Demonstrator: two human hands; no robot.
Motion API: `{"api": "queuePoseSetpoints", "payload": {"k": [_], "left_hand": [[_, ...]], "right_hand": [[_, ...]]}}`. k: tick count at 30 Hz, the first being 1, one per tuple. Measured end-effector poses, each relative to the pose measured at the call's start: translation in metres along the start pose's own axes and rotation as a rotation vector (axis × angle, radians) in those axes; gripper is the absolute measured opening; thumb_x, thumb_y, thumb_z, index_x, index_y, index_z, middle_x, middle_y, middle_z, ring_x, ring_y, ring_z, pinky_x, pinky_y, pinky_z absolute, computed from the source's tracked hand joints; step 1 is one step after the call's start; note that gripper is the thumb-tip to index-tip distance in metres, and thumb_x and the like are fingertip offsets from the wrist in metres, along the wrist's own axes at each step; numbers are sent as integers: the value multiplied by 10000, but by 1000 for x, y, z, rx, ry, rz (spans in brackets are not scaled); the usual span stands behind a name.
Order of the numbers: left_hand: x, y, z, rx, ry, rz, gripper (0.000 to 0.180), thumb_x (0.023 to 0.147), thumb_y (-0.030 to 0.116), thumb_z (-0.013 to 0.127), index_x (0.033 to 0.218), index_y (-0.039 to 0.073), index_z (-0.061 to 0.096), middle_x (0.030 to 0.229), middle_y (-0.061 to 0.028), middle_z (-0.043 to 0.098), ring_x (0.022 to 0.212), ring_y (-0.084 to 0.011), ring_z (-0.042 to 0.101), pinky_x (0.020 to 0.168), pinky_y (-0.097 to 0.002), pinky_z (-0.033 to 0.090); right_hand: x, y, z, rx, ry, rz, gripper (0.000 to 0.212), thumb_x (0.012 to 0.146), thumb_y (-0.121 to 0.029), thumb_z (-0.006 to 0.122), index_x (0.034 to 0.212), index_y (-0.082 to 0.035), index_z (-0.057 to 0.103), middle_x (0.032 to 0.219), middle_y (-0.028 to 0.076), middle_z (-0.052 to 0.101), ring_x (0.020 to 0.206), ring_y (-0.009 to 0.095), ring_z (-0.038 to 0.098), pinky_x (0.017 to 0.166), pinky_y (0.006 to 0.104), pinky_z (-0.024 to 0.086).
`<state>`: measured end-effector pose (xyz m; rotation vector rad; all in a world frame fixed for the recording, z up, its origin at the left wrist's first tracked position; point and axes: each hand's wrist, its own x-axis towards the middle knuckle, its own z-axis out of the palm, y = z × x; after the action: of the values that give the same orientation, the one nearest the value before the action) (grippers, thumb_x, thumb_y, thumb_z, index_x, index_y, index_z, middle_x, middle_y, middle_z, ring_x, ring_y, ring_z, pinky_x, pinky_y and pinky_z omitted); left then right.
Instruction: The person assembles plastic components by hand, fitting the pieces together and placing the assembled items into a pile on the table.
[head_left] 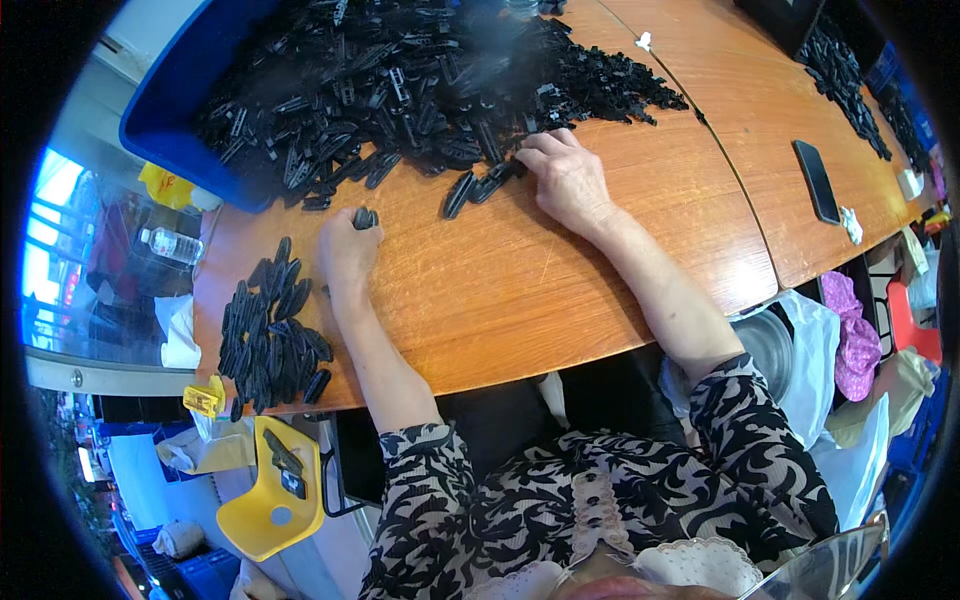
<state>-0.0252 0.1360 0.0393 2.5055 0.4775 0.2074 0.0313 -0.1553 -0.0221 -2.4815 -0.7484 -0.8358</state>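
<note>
My left hand (349,252) is closed around a dark, oblong plastic piece (366,219), whose end shows between thumb and fingers. It rests over the table between two heaps. My right hand (570,182) reaches to the near edge of the big pile of black plastic parts (420,85), fingers bent and pinched together; what they grip, if anything, is hidden. Just left of those fingertips lie a few loose oblong black pieces (459,195). Beside my left forearm sits a smaller heap of similar oblong black pieces (270,335).
A blue bin (150,130) lies tipped at the back left, parts spilling from it onto the wooden table (480,300). A phone (816,181) lies at the right. A plastic bottle (172,245) is at the left, and a yellow chair (255,520) stands below the table's left edge.
</note>
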Motion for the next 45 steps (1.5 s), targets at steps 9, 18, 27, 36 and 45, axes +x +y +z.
{"api": "queuePoseSetpoints", "payload": {"k": [9, 18, 27, 36, 45], "left_hand": [[-23, 44, 49, -89, 55, 640, 316, 780, 131, 801, 1074, 43, 727, 1099, -129, 700, 988, -280, 672, 890, -359, 522], [5, 6, 51, -416, -224, 133, 190, 755, 8, 784, 878, 3, 639, 941, -68, 670, 794, -106, 645, 721, -243, 517], [-22, 45, 59, -1496, -663, 77, 413, 875, -35, 549, 1286, -71, 534, 1147, -134, 637, 1039, -219, 654, 966, -372, 543], [-27, 48, 67, -1512, -766, 147, 362, 911, 22, 572, 1270, -22, 576, 1160, -68, 638, 1104, -163, 596, 1015, -341, 467], [-28, 51, 71, -1471, -682, 287, 293, 953, 57, 600, 1241, 0, 593, 1174, -69, 638, 1119, -158, 591, 1050, -329, 438]], "right_hand": [[3, 8, -11, 41, -186, -99, 46, 796, -76, 652, 838, -60, 649, 897, 70, 650, 900, 294, 636, 749, 396, 550], [8, 26, -24, 282, -373, -111, 187, 809, -69, 674, 993, -40, 692, 886, 136, 662, 932, 333, 650, 788, 427, 542], [5, -37, -8, 557, 330, -91, 169, 774, 22, 731, 888, -15, 611, 846, 138, 633, 793, 334, 635, 690, 409, 520], [1, -57, -18, 464, 472, -168, 218, 747, 29, 738, 925, -23, 622, 881, 118, 634, 744, 304, 622, 615, 387, 512], [-2, -56, -19, 398, 426, -228, 244, 717, 43, 758, 920, -24, 639, 858, 110, 627, 703, 256, 614, 592, 349, 507]]}}
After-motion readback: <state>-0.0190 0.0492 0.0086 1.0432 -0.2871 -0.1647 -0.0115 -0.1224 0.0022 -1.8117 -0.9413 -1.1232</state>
